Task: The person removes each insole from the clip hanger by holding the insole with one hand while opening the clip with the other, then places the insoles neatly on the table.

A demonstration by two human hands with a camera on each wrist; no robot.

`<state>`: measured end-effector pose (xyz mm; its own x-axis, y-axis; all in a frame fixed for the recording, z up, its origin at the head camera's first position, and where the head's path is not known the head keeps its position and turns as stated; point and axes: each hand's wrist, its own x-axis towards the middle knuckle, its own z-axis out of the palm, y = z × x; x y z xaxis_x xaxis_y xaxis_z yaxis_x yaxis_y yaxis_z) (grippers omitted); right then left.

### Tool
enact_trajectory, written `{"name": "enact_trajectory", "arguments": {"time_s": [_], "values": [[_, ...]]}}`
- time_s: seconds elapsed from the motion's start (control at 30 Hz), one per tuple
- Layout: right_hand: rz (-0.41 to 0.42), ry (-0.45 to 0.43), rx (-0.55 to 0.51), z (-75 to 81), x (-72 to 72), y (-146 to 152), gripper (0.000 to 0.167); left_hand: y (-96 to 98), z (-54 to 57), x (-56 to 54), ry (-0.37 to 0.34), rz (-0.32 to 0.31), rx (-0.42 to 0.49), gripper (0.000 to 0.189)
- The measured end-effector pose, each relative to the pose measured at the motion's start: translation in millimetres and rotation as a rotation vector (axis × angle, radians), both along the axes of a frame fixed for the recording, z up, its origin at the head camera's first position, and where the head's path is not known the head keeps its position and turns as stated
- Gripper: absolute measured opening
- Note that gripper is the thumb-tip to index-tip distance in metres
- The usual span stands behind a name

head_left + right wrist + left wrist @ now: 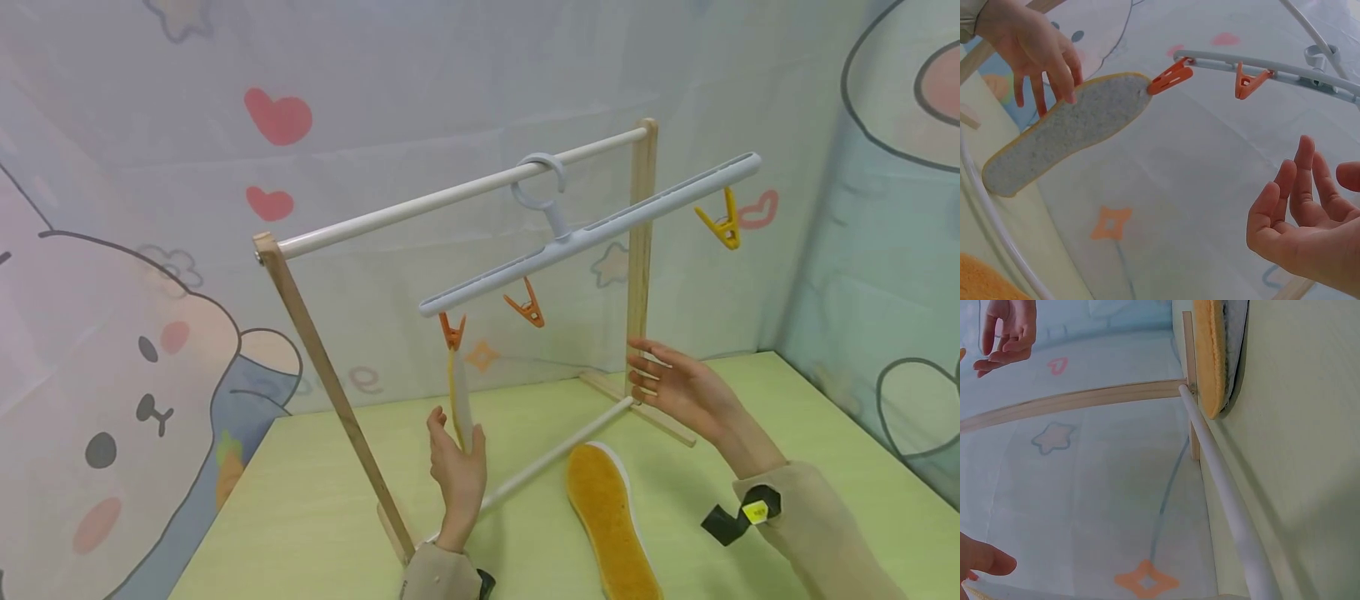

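A hanging insole (463, 404), grey on one face with a yellow edge, dangles from an orange clip (452, 333) at the hanger's low left end. Around its lower part my left hand (457, 483) has loosely spread fingers; in the right wrist view the thumb lies at the insole (1079, 128), though firm contact is unclear. My right hand (682, 387) is raised by the far post, fingers relaxed, holding nothing. The pale grey-blue hanger (600, 236) tilts, right end higher, and also bears a second orange clip (531, 312) and a yellow clip (727, 225).
The hanger hooks over the white top bar (420, 204) of a rack with wooden posts (330, 387). A white lower bar (555, 452) runs near the table (300, 517). Another insole (607, 512), orange-yellow side up, lies on the table between my arms. A printed cloth backdrop stands behind.
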<state>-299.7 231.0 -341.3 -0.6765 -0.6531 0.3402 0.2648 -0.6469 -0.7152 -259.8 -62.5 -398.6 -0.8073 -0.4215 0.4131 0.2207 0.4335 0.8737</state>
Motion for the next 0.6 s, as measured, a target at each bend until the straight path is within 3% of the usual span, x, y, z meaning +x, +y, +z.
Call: {"name": "enact_trajectory", "arguments": {"time_s": [0.2, 0.6], "values": [[0.000, -0.009, 0.030, -3.1, 2.5, -5.0, 0.045, -2.0, -5.1, -1.5, -0.015, -0.018, 0.008, 0.053], [-0.029, -0.005, 0.143, -14.7, 5.9, -20.3, 0.043, -7.1, -11.5, -7.0, 0.056, -0.027, 0.033, 0.050]]}}
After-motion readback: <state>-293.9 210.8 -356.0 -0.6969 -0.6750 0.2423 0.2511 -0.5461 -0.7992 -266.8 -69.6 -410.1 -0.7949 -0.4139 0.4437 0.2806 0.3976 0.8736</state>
